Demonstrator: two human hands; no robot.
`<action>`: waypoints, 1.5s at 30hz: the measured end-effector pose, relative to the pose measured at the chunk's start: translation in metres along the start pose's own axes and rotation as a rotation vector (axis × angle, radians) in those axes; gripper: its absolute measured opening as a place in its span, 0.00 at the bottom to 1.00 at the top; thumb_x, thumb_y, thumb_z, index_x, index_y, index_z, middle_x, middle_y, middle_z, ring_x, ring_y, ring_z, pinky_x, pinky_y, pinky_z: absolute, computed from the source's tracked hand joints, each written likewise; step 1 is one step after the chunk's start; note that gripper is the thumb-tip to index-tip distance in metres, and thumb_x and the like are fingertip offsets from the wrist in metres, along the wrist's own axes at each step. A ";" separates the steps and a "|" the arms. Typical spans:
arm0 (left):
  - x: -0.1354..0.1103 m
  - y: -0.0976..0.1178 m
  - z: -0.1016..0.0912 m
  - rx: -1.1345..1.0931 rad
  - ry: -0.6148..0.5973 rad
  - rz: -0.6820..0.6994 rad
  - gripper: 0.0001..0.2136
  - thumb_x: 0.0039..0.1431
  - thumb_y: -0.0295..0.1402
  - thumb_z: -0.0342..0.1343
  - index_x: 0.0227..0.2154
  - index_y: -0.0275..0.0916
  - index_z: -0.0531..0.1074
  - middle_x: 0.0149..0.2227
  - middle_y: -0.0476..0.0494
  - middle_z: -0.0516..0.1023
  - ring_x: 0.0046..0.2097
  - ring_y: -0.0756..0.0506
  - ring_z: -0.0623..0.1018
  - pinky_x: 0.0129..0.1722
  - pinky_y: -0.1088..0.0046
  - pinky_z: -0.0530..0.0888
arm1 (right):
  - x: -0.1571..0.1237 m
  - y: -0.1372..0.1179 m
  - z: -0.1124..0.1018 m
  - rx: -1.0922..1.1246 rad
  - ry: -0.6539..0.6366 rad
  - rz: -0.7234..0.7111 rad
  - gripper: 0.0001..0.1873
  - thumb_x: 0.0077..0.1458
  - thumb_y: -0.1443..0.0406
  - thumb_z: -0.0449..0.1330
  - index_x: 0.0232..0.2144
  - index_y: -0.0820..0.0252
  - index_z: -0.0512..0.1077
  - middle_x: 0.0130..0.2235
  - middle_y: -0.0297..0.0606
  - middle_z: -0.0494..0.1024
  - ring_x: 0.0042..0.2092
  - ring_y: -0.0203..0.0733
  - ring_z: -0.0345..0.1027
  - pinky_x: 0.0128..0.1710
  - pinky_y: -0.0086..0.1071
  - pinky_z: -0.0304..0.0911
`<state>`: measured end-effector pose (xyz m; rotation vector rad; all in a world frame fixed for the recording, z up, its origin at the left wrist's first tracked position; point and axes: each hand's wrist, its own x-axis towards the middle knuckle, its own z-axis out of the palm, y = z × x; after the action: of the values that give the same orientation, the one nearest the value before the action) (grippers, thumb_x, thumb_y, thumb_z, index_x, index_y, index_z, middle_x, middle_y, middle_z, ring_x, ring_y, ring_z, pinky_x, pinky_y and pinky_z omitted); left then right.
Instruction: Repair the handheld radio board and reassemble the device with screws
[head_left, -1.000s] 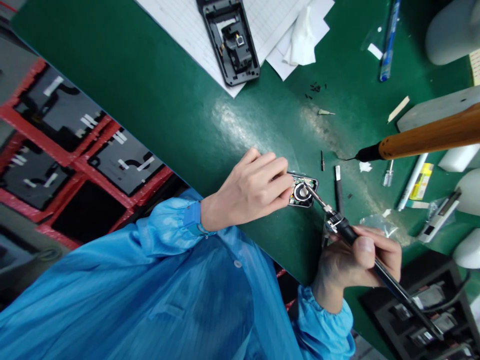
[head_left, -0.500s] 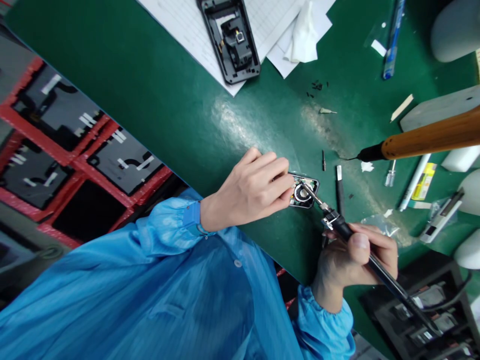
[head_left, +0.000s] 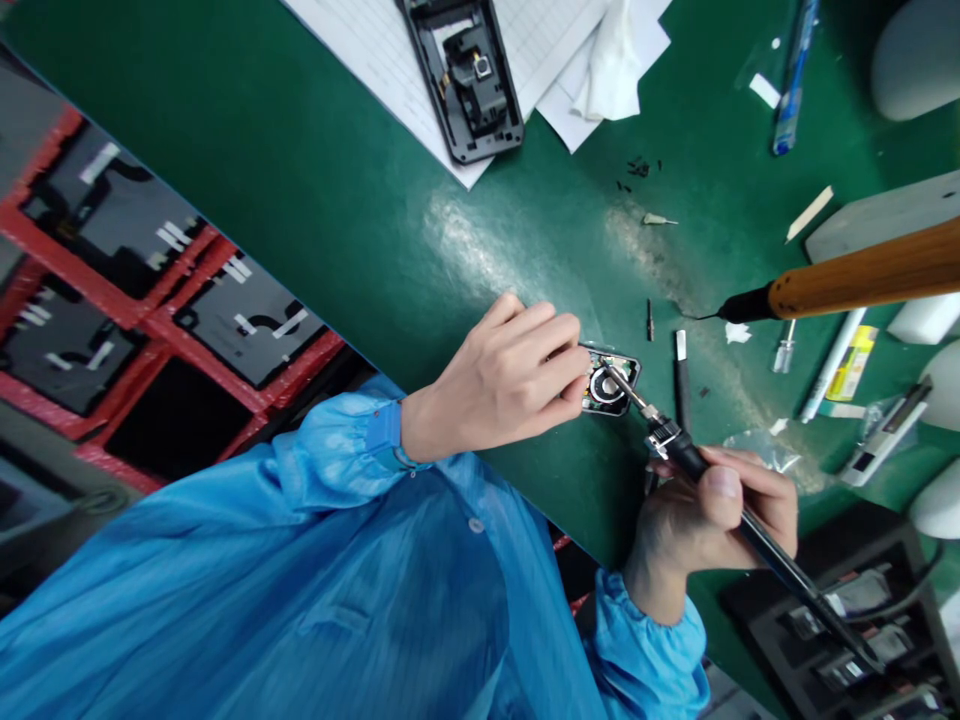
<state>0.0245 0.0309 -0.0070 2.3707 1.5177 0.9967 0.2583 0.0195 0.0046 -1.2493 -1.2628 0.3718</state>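
A small opened electronic device [head_left: 619, 397] lies on the green mat, its circuit board and a round ring-shaped part showing. My left hand [head_left: 517, 375] is closed over the device's left end; the curled fingertips and that end are partly hidden. Like a pen, my right hand [head_left: 724, 510] grips the black handle of a soldering iron [head_left: 682, 450]. Its metal tip reaches the board just above the round part; whether it touches cannot be made out. A black tool with a pale end [head_left: 681, 375] lies close by, right of the device.
A black phone housing [head_left: 480, 90] rests on paper sheets [head_left: 360, 60] at the top. A wooden-handled tool [head_left: 862, 275] juts in from the right. Behind it lie a blue pen [head_left: 796, 80] and a yellow tube [head_left: 851, 362]. Red-edged trays [head_left: 150, 320] stand below the table edge at left.
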 end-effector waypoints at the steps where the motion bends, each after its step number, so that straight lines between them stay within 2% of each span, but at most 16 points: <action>1: 0.000 0.000 0.000 -0.003 0.002 0.000 0.11 0.79 0.26 0.57 0.36 0.41 0.77 0.38 0.46 0.82 0.39 0.43 0.76 0.43 0.60 0.67 | 0.000 0.000 0.000 0.001 0.008 -0.004 0.05 0.54 0.64 0.70 0.27 0.57 0.82 0.24 0.28 0.79 0.24 0.34 0.67 0.27 0.28 0.57; 6: 0.000 -0.001 -0.001 -0.010 0.008 0.007 0.12 0.80 0.26 0.57 0.36 0.41 0.76 0.38 0.46 0.82 0.39 0.43 0.75 0.42 0.59 0.67 | 0.001 0.001 -0.001 0.003 0.035 -0.011 0.04 0.54 0.65 0.68 0.27 0.57 0.81 0.23 0.27 0.77 0.24 0.35 0.66 0.26 0.28 0.55; 15: 0.001 0.000 -0.002 0.016 -0.006 0.000 0.11 0.80 0.27 0.57 0.36 0.41 0.76 0.37 0.47 0.82 0.39 0.44 0.76 0.42 0.60 0.67 | -0.001 0.001 0.001 -0.009 -0.022 0.027 0.06 0.56 0.62 0.71 0.28 0.57 0.81 0.25 0.27 0.79 0.21 0.34 0.63 0.22 0.29 0.53; 24: 0.002 -0.001 -0.003 0.009 0.028 0.024 0.12 0.80 0.26 0.57 0.35 0.41 0.75 0.37 0.47 0.82 0.38 0.44 0.76 0.41 0.60 0.67 | 0.000 0.001 -0.002 0.002 0.006 0.012 0.06 0.56 0.64 0.68 0.28 0.58 0.80 0.23 0.28 0.76 0.22 0.33 0.63 0.24 0.27 0.54; 34: 0.001 0.000 0.000 0.051 0.028 0.029 0.14 0.81 0.28 0.58 0.34 0.41 0.74 0.36 0.48 0.80 0.37 0.44 0.75 0.41 0.61 0.66 | 0.000 0.002 0.000 -0.031 0.053 0.012 0.07 0.54 0.62 0.68 0.26 0.57 0.79 0.23 0.28 0.74 0.25 0.35 0.63 0.26 0.27 0.54; 45: -0.001 0.001 0.001 0.008 -0.039 -0.015 0.13 0.82 0.30 0.59 0.35 0.42 0.75 0.37 0.48 0.80 0.39 0.44 0.75 0.43 0.60 0.66 | 0.000 -0.001 0.002 -0.052 0.048 0.058 0.06 0.53 0.61 0.68 0.26 0.56 0.79 0.23 0.28 0.75 0.21 0.35 0.61 0.23 0.29 0.53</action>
<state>0.0259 0.0298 -0.0080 2.3663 1.5266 0.9375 0.2564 0.0206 0.0051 -1.3336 -1.2038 0.3506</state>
